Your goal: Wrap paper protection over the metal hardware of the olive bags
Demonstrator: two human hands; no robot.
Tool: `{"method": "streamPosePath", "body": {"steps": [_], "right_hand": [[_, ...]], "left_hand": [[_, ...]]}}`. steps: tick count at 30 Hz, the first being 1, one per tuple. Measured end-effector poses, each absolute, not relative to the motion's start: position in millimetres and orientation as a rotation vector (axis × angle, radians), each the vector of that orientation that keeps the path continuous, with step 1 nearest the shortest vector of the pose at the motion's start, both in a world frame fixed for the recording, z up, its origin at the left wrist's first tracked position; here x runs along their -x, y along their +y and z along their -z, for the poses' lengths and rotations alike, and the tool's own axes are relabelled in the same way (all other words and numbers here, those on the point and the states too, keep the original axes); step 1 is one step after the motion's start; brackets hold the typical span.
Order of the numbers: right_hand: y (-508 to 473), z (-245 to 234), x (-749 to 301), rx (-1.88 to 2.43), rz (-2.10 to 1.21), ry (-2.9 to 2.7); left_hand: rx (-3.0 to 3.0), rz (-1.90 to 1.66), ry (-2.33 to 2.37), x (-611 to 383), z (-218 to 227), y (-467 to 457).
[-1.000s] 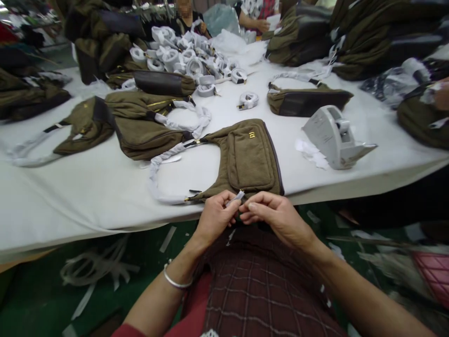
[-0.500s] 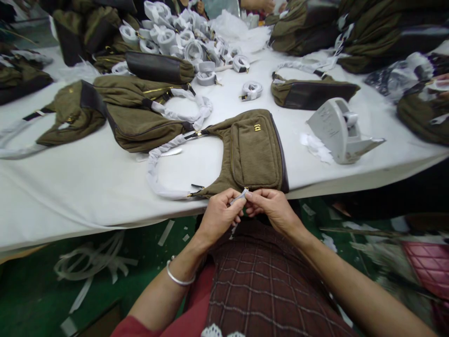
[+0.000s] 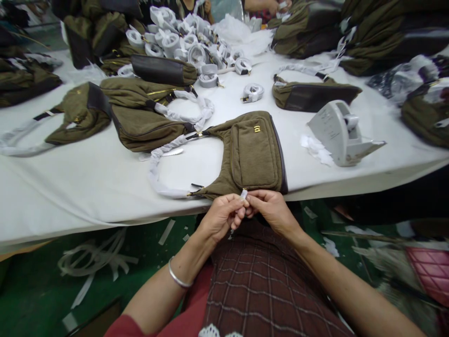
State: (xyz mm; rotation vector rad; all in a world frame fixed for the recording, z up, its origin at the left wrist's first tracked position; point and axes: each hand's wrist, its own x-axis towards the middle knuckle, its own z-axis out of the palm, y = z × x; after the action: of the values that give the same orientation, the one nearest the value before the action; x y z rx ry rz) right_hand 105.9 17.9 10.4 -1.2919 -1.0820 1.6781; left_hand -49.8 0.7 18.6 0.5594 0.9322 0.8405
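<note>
An olive corduroy shoulder bag lies on the table's front edge, its front pocket and gold logo facing up. Its strap, wrapped in white, loops out to the left. At the pocket's near side, a small white wrapping strip sits around what looks like the zipper pull, below a bit of gold metal. My left hand pinches this strip between thumb and fingers. From the other side, my right hand is closed on it too, fingertips touching the left ones. The fingers partly hide the pull.
A grey tape dispenser stands right of the bag, with white paper pieces beside it. More olive bags lie left and behind. Rolled, wrapped straps are heaped at the back. Another person's hand shows at the far side.
My left hand has turned slightly, and the white strip now stands more upright between the fingertips. The bag stays in place; the view has shifted a little.
</note>
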Motion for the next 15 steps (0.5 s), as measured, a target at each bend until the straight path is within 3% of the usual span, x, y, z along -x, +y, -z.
{"method": "streamPosePath", "body": {"steps": [6, 15], "right_hand": [[17.8, -10.1, -94.4, 1.410, -1.472, -1.134], [18.8, -15.3, -97.4, 1.461, -1.473, -1.140]], "left_hand": [[-0.423, -0.874, 0.870, 42.3, -12.4, -5.2], [-0.611, -0.903, 1.016, 40.9, -19.8, -7.7]]}}
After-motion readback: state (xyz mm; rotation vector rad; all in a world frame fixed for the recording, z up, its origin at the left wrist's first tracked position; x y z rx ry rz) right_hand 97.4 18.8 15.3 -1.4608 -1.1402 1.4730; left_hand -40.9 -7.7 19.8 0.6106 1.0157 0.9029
